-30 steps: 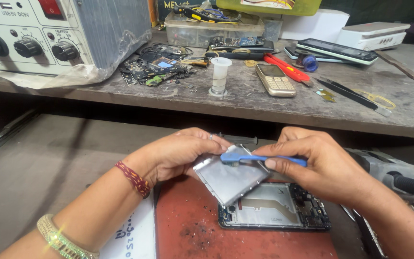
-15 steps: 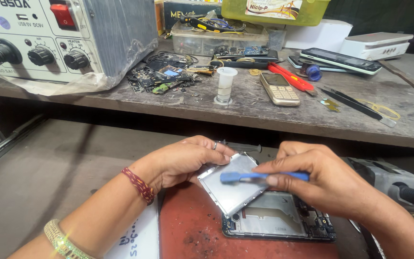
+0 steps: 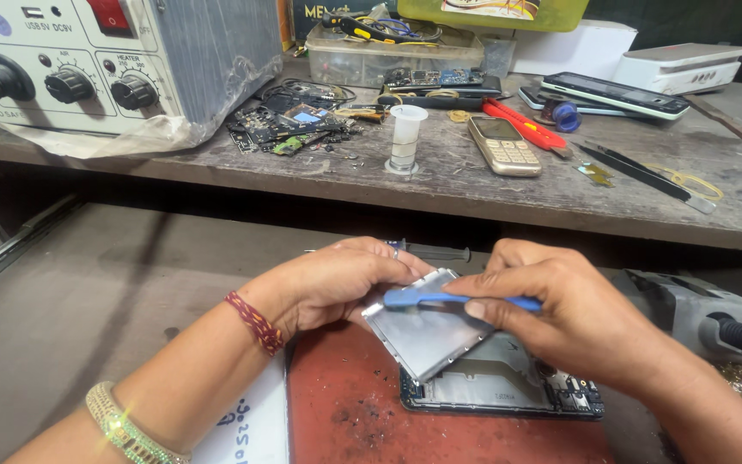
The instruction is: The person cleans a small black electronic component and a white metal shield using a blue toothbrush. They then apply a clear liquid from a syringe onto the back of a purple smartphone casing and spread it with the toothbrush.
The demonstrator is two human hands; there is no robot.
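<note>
Mid-pry, by the look of it: pinched the silver panel [image 3: 427, 335] at its 10 o'clock edge with the left hand [image 3: 345, 279], fingers curled shut on it, and held it tilted up off the phone frame [image 3: 508, 402] (flat on the red mat [image 3: 354, 421], at 5 o'clock of the panel). Clamped the blue pry tool [image 3: 422, 298] in the right hand [image 3: 577, 318], laid across the panel's upper edge. Likely called for next: gentle, even leverage, no bending.
</note>
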